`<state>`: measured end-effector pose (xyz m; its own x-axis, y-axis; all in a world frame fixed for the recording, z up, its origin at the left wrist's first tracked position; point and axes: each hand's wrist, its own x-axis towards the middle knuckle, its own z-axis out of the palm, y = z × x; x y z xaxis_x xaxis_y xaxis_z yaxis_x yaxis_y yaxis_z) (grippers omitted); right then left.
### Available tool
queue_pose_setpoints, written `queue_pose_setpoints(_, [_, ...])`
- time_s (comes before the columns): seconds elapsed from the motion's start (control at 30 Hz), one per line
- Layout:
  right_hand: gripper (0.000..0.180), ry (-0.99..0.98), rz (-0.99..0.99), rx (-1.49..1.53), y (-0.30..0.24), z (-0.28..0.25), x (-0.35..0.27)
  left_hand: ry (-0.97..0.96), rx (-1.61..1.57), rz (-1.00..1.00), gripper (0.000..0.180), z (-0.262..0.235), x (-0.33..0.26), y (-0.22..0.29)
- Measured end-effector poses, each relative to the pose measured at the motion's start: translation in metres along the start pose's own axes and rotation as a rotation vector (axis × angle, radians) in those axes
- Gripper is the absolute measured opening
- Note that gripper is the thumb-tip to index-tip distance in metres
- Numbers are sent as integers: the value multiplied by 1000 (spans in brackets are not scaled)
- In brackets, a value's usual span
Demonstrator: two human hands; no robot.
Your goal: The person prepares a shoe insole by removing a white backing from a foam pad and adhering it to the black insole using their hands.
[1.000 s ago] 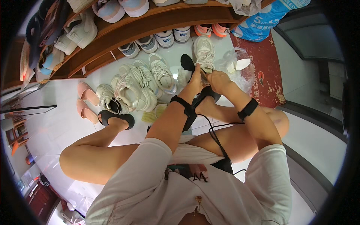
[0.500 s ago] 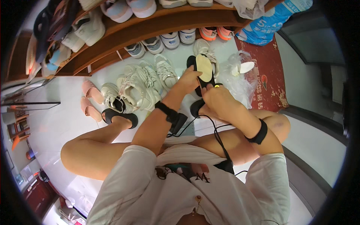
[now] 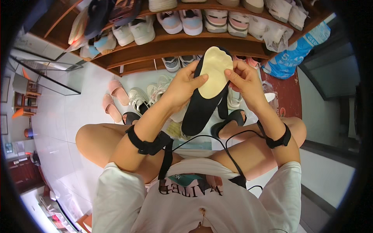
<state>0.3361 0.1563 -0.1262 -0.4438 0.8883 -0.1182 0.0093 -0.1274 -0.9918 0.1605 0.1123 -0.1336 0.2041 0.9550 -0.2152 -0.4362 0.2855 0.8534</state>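
While both hands meet in front of the chest, the left hand [image 3: 185, 86] grips a black shoe [image 3: 202, 110] around its side, fingers wrapped behind it and the thumb across the edge, so the shoe hangs toe-up with its opening turned toward the person. The right hand [image 3: 243, 79] pinches the far edge of a cream insole [image 3: 214, 72] between thumb and fingertips; the insole lies on the upper half of the shoe, its rounded end above the shoe's tip and its lower end touching the opening. Neither hand is free: each is closed on its own piece.

Judging from how the pieces lie, the step in hand is the fitting or pulling of the insole at the mouth of the shoe; which of the two I cannot tell. The next move would likely call for the left hand to hold the shoe steady while the right hand guides the insole along its length without folding it.

Beyond the hands stands a wooden shoe rack [image 3: 155, 48] lined with sneakers. Below the left hand, on the white tiled floor [image 3: 62, 116], lie pink slippers [image 3: 113, 99] and a heap of white sneakers [image 3: 149, 97]. Beyond the right hand sits a blue bag [image 3: 295, 54].
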Motion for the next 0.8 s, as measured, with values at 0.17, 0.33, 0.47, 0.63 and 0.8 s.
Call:
queue_pose_setpoints(0.17, [15,16,9,122,-11,14,15,0,273,23,39,-9,-29,15])
queue_pose_setpoints(0.33, [16,-40,42,151,-18,35,26,71,216,-5,28,-21,-41,28])
queue_pose_setpoints(0.47, [22,-14,35,103,-13,51,40,80,230,65,31,-30,-39,19])
queue_pose_setpoints(0.63, [31,-37,103,66,-12,41,55,94,150,61,25,-33,-32,25])
queue_pose_setpoints(0.8, [33,50,55,161,0,41,65,151,338,3,19,-37,-23,23])
